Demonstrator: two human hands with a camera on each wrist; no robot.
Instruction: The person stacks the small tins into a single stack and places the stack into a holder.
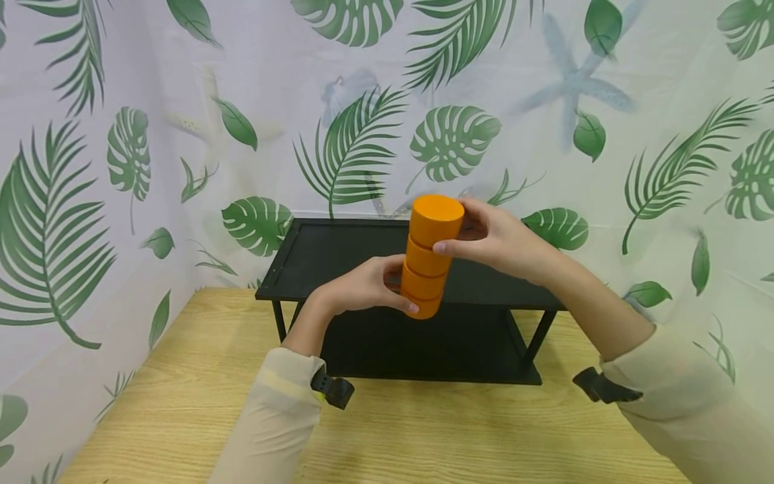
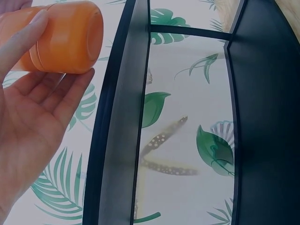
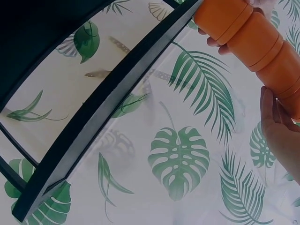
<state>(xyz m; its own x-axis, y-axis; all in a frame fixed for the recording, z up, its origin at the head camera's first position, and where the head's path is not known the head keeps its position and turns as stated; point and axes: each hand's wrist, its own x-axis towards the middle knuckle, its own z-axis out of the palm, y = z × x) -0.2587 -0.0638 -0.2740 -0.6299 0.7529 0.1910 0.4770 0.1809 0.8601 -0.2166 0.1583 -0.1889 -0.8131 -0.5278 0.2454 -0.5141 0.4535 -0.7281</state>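
Observation:
In the head view, an orange stack of round, cylinder-shaped pieces [image 1: 425,259] is held up over the front of the black shelf, slightly tilted. My left hand [image 1: 367,286] grips its lowest part, thumb across the front. Higher up, my right hand [image 1: 504,238] holds it near the top piece with the thumb in front and fingers behind. The left wrist view shows the smooth rounded end of the orange stack [image 2: 70,37] between thumb and fingers. Several segments with grooves between them appear in the right wrist view. Whether the pieces are separate or joined, I cannot tell.
A two-level black shelf [image 1: 338,259] stands on the wooden table [image 1: 423,430], below and behind the hands. Its lower board [image 1: 423,349] lies near the tabletop. Behind it hangs a white wall covering [image 1: 254,67] with printed green leaves, which also runs along both sides.

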